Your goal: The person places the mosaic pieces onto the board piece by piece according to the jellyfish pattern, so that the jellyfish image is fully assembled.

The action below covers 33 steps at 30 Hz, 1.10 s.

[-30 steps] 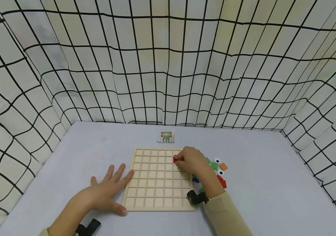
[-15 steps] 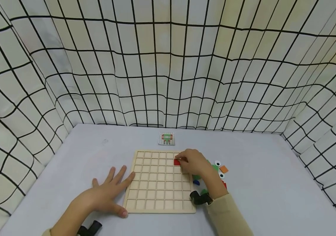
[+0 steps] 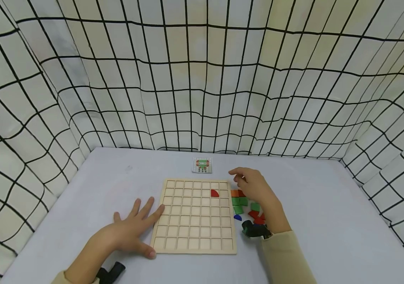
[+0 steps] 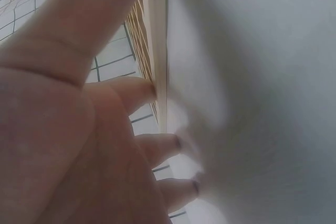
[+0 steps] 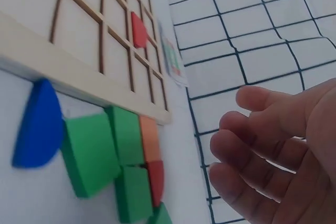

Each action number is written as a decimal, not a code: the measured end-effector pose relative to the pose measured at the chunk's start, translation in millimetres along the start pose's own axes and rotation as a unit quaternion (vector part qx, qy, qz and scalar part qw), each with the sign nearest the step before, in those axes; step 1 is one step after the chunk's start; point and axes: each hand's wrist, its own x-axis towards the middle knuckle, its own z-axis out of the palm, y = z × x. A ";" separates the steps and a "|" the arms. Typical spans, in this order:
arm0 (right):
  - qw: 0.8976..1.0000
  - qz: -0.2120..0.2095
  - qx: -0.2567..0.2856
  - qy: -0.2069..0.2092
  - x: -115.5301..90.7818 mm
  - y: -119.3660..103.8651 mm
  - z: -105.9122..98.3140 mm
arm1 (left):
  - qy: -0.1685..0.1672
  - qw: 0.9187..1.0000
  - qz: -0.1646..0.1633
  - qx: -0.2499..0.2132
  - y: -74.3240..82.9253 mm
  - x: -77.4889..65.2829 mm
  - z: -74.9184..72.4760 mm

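Note:
A wooden grid board (image 3: 190, 222) lies on the white table, with one red quarter-circle piece (image 3: 214, 193) in a cell near its upper right. My left hand (image 3: 127, 235) is spread flat, thumb and fingertips touching the board's left edge. Beyond the board's upper right corner my right hand (image 3: 253, 183) hovers with loosely bent fingers and holds nothing. Beneath and beside it lie loose pieces: green squares (image 3: 255, 207), an orange piece (image 5: 149, 138), red pieces and a blue half-circle (image 5: 39, 125). In the right wrist view the fingers (image 5: 239, 156) are apart from them.
A small picture card (image 3: 202, 165) with a green and red figure lies behind the board. Black-lined white netting (image 3: 205, 86) encloses the table (image 3: 315, 221) at the back and both sides. Black wrist devices (image 3: 254, 228) sit at both wrists.
My right hand has let go of the red quarter-circle piece, which now lies in the board's cell. It has moved up and right, off the board. The left hand stays put.

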 end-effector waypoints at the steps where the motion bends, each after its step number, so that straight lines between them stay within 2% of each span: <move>1: 1.000 0.003 0.007 0.003 -0.7 0.9 -3.6 | 0.000 1.000 0.000 -0.001 0.2 -0.5 -0.1; 7: 0.999 0.003 0.037 0.018 -5.8 7.8 -20.6 | 0.001 1.000 -0.002 0.000 1.5 0.0 0.0; 18: 0.999 0.014 0.017 0.027 -12.8 18.6 -39.1 | -0.005 1.000 -0.005 -0.008 0.9 1.0 -0.4; 27: 0.999 0.031 0.004 0.023 -15.3 21.8 -39.2 | -0.012 1.000 -0.006 -0.013 1.8 -1.5 -1.5; 33: 0.999 0.032 0.022 -0.013 -16.1 20.8 -39.2 | -0.018 1.000 -0.005 -0.006 5.7 -0.4 -5.8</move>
